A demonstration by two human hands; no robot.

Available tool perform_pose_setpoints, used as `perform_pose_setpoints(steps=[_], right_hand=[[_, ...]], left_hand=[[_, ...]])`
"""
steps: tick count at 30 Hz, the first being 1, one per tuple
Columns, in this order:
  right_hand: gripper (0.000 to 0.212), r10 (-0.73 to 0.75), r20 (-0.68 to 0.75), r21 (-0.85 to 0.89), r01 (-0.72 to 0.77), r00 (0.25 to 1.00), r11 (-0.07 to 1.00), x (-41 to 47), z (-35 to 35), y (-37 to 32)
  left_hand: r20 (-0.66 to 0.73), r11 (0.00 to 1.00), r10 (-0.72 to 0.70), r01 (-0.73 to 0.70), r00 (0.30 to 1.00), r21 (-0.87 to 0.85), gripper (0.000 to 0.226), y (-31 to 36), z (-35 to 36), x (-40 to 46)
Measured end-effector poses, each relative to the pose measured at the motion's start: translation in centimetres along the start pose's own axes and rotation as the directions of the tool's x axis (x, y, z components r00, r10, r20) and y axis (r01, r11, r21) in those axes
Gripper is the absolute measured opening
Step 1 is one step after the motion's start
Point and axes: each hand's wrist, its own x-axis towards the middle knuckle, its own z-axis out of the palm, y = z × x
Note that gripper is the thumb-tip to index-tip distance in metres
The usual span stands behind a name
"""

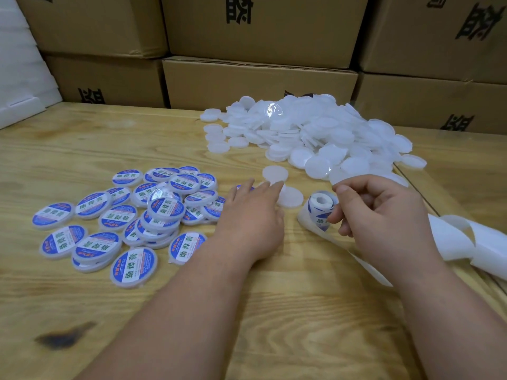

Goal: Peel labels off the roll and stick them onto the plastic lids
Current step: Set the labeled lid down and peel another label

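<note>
The right hand (381,212) pinches the label roll (319,209) above the wooden bench (82,141), its spent backing strip (461,242) trailing off to the right. The left hand (255,215) lies flat with fingers straight, its fingertips on a lid bearing a blue label (245,187), just beside two bare lids (275,173). Labelled lids (131,218) lie heaped to the left; a pile of blank lids (310,133) sits behind, before stacked cartons (258,80).

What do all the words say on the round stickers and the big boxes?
"助焊膏" in green: on the stickers of the finished lids.
Small print on those stickers: too small to read.
Roll of stickers: same print, only partly seen.
Big black character on the boxes: cut off, cannot tell.
</note>
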Motion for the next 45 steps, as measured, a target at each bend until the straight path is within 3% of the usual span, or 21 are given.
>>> perform_pose_setpoints(steps=[6, 14, 17, 20, 22, 26, 30, 36, 38, 45], right_hand=[[0.014, -0.020, 0.015, -0.019, 0.021, 1.000, 1.000, -0.1, 0.1, 0.0], [0.012, -0.040, 0.063, -0.070, 0.045, 0.997, 0.997, -0.2, 0.4, 0.2], [0.004, -0.071, 0.083, -0.160, 0.084, 0.994, 0.984, -0.2, 0.8, 0.6], [0.023, -0.101, 0.142, -0.353, 0.146, 0.985, 0.924, 0.0, 0.7, 1.0], [0.029, -0.085, 0.182, -0.421, 0.156, 0.980, 0.894, 0.1, 0.7, 1.1], [0.016, -0.106, 0.203, -0.466, 0.191, 0.973, 0.864, 0.5, 0.5, 1.5], [0.023, -0.118, 0.192, -0.474, 0.198, 0.974, 0.858, 0.8, 0.1, 1.9], [0.013, -0.120, 0.088, -0.512, 0.148, 0.989, 0.846, 0.9, -0.5, 1.4], [0.021, -0.085, 0.083, -0.492, 0.115, 0.993, 0.863, 0.7, -0.5, 1.1], [0.014, 0.014, 0.231, -0.515, 0.110, 0.973, 0.850, 0.5, -0.7, 1.2]], left_hand=[[-0.077, 0.999, -0.026, 0.027, 0.997, 0.016, 0.054, -0.2, -0.1, 0.4], [-0.067, 0.999, -0.036, 0.037, 0.997, 0.008, 0.043, -0.2, -0.3, 0.3], [-0.134, 0.994, -0.010, -0.005, 0.991, -0.110, 0.049, -0.1, -0.3, 0.0], [-0.177, 0.947, 0.011, -0.067, 0.984, -0.314, 0.061, 0.1, -0.4, -0.1], [-0.190, 0.911, 0.027, -0.102, 0.981, -0.399, 0.057, 0.3, -0.5, -0.1], [-0.228, 0.885, 0.033, -0.135, 0.973, -0.446, 0.042, 0.7, -0.3, -0.1], [-0.289, 0.873, 0.031, -0.167, 0.957, -0.458, 0.042, 1.2, -0.1, -0.3], [-0.227, 0.824, 0.106, -0.213, 0.968, -0.525, 0.037, 1.4, -0.1, -0.9], [-0.203, 0.837, 0.107, -0.198, 0.973, -0.510, 0.038, 1.6, 0.0, -0.9], [-0.167, 0.818, 0.063, -0.147, 0.984, -0.556, 0.031, 1.8, 0.0, -1.1]])
